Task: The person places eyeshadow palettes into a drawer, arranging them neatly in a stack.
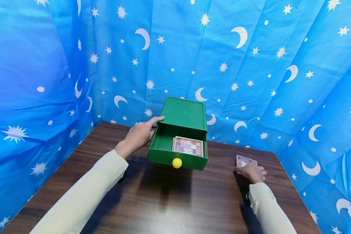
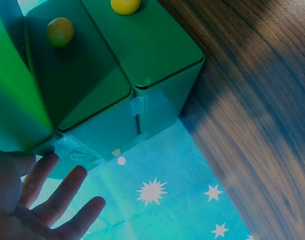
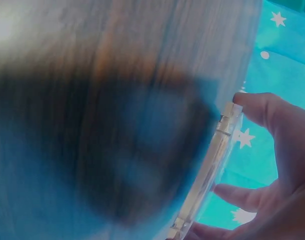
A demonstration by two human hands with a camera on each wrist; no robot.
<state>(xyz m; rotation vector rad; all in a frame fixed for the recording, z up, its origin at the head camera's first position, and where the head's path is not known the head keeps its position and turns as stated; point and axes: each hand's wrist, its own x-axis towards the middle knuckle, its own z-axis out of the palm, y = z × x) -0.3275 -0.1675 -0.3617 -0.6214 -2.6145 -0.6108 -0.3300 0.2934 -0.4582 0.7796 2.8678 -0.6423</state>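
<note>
A green drawer cabinet (image 1: 185, 112) stands at the back middle of the table, its top drawer (image 1: 162, 157) pulled out by a yellow knob's side. Inside that drawer lies an eyeshadow palette (image 1: 190, 146), with another edge showing beneath it. My left hand (image 1: 138, 134) touches the cabinet's upper left edge with a stretched index finger; in the left wrist view its other fingers (image 2: 62, 197) are spread loosely. At the table's right, my right hand (image 1: 253, 172) grips a second palette (image 1: 245, 160) by its edges. Thumb and fingers hold this palette (image 3: 205, 172) in the right wrist view.
Two lower drawers (image 2: 85, 75) with yellow knobs are closed beneath the open one. The brown wooden table (image 1: 175, 208) reaches back to a blue curtain (image 1: 251, 71) with moons and stars, which hangs close behind the cabinet and along both sides.
</note>
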